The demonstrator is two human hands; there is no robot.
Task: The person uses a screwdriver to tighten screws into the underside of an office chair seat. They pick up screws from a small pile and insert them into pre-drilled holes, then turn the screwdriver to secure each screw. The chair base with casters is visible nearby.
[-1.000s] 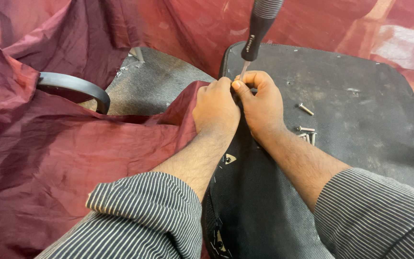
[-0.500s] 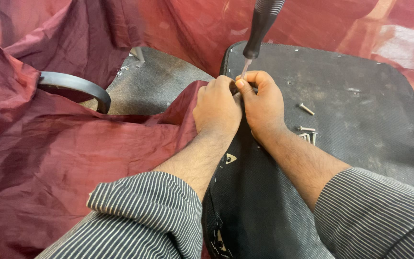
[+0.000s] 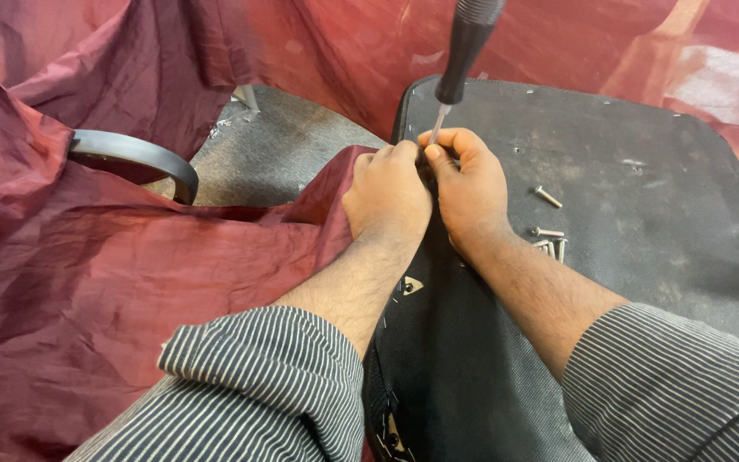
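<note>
Both hands pinched together at a screwdriver tip on a dark panel

Head view: maroon cloth [image 3: 130, 274] heaped left, a curved black armrest [image 3: 143, 158] poking through; loose screws [image 3: 547, 233] lie right; the left hand [image 3: 387, 192] and right hand [image 3: 470, 184] touch, fingers curled tight around the tip of the screwdriver [image 3: 464, 51] at the far edge of the black panel [image 3: 635, 214].

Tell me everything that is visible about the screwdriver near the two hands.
The screwdriver has a black handle, ribbed at the top, where the picture cuts it off, and a thin metal shaft. It leans, handle up and to the right, tip down on the edge of the dark board. The right hand and the left hand pinch around its tip, beside the maroon fabric. Who holds the handle is out of view.
</note>
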